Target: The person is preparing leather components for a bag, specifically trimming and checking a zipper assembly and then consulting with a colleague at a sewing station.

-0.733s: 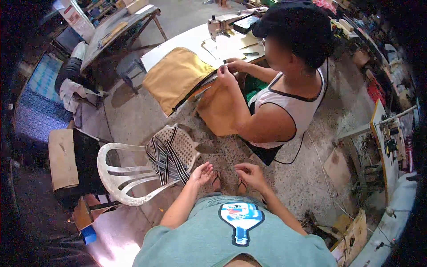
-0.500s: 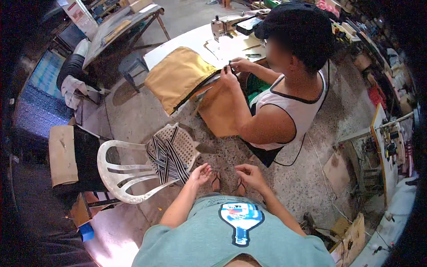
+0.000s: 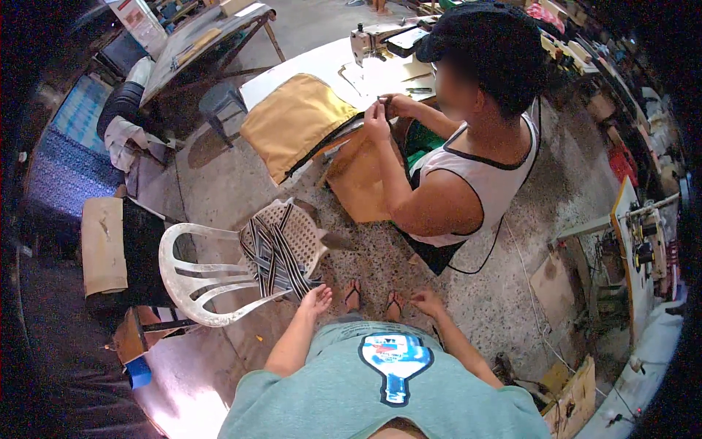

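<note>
My left hand (image 3: 316,300) hangs low in front of my shirt, palm partly up and fingers loosely bent apart. It holds nothing I can see, and its fingertips are beside the ends of black-and-white striped straps (image 3: 273,252). These straps lie in a tangled bundle on the seat of a white plastic chair (image 3: 191,233). Over the floor near my right foot is my right hand (image 3: 428,301), its fingers loosely bent and nothing visible in them. Ahead, a seated person (image 3: 468,168) handles the dark-edged border of a tan fabric piece (image 3: 296,121) with both hands.
A sewing machine (image 3: 365,45) stands on the white table (image 3: 267,82) in front of the co-worker. Left of the chair is a cardboard piece (image 3: 104,245) on something dark. A grey stool (image 3: 221,110) stands beyond it. A cable (image 3: 528,282) crosses the floor at right.
Both my hands have lowered toward my body and moved slightly apart, the left toward the straps. The co-worker's hands have shifted slightly at the fabric edge.
</note>
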Demonstrator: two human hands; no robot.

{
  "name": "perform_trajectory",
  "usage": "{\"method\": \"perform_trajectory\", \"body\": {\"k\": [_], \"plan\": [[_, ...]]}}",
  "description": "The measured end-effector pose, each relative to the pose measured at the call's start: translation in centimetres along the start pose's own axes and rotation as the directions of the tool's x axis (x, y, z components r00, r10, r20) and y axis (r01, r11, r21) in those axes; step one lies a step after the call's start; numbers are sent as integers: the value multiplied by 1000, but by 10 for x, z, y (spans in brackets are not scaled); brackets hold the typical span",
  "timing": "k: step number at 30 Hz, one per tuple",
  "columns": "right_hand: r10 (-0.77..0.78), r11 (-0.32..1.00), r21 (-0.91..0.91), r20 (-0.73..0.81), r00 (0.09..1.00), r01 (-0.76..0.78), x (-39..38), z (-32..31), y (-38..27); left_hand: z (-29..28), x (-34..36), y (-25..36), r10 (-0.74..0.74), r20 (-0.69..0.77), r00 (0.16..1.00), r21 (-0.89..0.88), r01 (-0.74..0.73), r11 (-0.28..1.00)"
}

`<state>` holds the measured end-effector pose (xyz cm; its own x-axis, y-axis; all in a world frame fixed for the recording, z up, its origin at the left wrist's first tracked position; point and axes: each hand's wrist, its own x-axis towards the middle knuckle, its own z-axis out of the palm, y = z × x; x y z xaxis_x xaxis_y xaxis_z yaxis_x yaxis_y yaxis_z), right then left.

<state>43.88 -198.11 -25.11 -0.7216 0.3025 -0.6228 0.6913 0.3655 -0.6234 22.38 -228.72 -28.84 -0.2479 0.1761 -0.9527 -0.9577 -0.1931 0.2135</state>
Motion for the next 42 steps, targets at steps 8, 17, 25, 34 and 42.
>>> {"method": "perform_trajectory", "body": {"k": [8,17,25,34,42], "plan": [[-46,998,-47,-82,996,42,5,29,136,-31,11,-33,95,-20,995,167,-90,982],[12,957,-289,8,1000,-9,6,7,189,-25,-10,-83,122,-39,992,305,-105,947],[-207,903,-392,-43,977,174,-5,-6,179,-38,-11,-98,262,67,963,552,-255,794],[54,993,-100,-44,998,-58,-4,-4,175,-39,-16,-106,301,48,952,667,-255,700],[-130,989,-88,-87,988,122,-6,-11,189,-32,-9,-107,342,58,938,708,-281,648]]}}
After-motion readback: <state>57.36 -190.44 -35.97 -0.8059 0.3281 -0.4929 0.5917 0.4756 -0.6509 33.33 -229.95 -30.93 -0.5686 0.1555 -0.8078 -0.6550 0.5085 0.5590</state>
